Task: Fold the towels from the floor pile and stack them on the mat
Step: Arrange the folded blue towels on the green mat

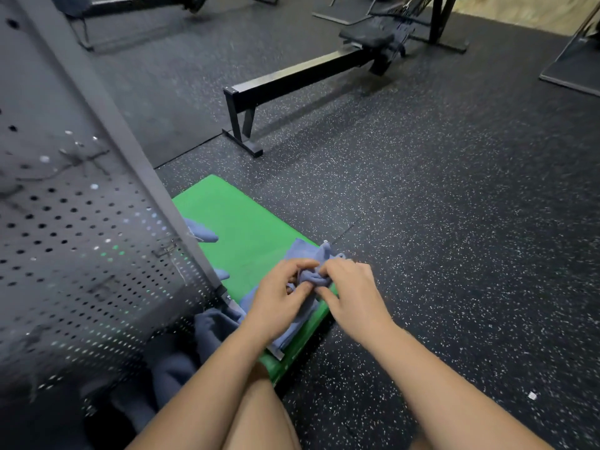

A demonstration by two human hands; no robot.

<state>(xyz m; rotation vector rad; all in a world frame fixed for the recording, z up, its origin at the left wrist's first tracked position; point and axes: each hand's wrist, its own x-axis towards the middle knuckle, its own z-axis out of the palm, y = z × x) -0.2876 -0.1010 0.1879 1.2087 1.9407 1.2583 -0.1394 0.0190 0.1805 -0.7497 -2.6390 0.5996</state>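
The blue towel [308, 254] sat bunched just below the middle of the frame, on the right-hand edge of the green mat [233, 222]. One loose corner spilled toward the speckled floor [454, 222]. Both hands were on it. The left hand [276, 300] pinched a fold from the left with curled fingers and thumb, and the right hand [354, 293] pinched the same wad from the right, fingertips nearly meeting. Neither was nearer than the other. The crumpled cloth had no clear long axis, though the mat beneath ran from lower right up toward the frame's centre.

Under the left wrist lay what looked like a folded stack [289, 339], flush with the mat's near edge. The dark floor pile [185, 358] sat at lower left, beside a perforated panel [65, 222] that walled off that side. I judged that spreading the towel would have to go up the mat or rightward over open floor. The rowing rail [308, 76] stood well clear above.
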